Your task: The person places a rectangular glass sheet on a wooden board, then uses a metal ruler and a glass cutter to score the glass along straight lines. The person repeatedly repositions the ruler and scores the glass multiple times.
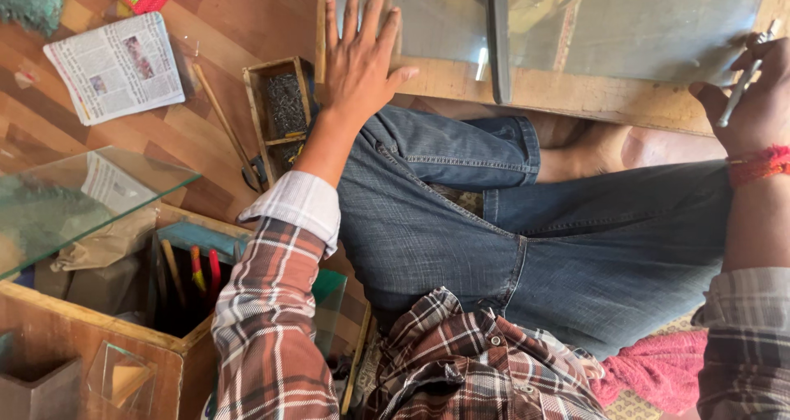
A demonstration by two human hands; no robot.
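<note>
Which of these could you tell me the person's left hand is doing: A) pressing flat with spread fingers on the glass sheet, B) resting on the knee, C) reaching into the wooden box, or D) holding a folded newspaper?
A: the left hand lies palm-down, fingers spread, on the glass sheet.

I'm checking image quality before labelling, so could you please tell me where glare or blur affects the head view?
Head view: reflections wash over the framed glass sheet under the flat left hand; the right hand with its thin tool sits sharp at the edge; the glass pane over the wooden box is hazy.
</note>
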